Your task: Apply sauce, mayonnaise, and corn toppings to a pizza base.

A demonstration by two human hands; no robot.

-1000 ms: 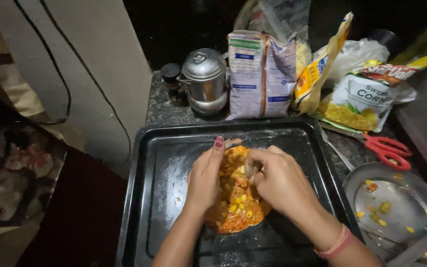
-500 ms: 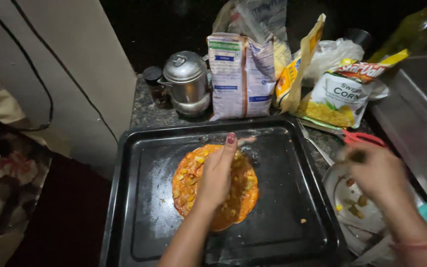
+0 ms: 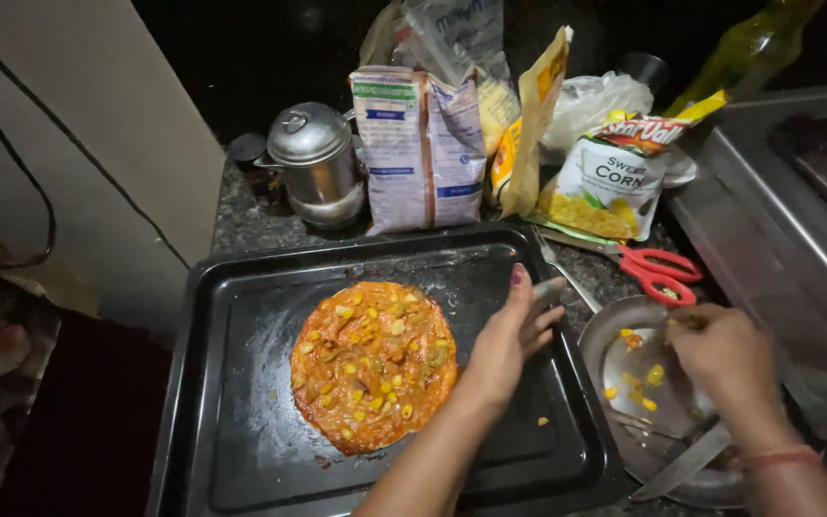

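A black baking tray (image 3: 241, 316) fills the lower middle of the frame, resting on a dark speckled worktop (image 3: 241, 225). On the tray, left of centre, lies a round flat base (image 3: 373, 364) spread with orange-red sauce and dotted with yellow corn kernels.

The left hand (image 3: 509, 340) rises from the bottom edge and hovers over the right half of the tray, just beside the sauced base but not touching it. Its fingers (image 3: 538, 316) are loosely spread and point towards the upper right; they hold nothing, and the tips look smeared with sauce.

The right hand (image 3: 720, 354) is at the lower right of the frame, over a round steel plate (image 3: 614, 335) that sits on the worktop just right of the tray. Its fingers are drawn together over the plate, and whether they pinch anything I cannot tell. A few corn kernels (image 3: 643, 378) lie scattered on the plate, and a knife (image 3: 686, 464) rests across its lower part. A thin band circles the right wrist.

Red-handled scissors (image 3: 658, 268) lie just above the plate. Behind the tray, along the upper middle of the frame, stand a small lidded steel pot (image 3: 313, 158), a tall white and blue bag (image 3: 423, 144), a yellow packet (image 3: 528, 124) and an open white and green corn pouch (image 3: 614, 182). A steel surface (image 3: 777, 211) runs down the right edge.
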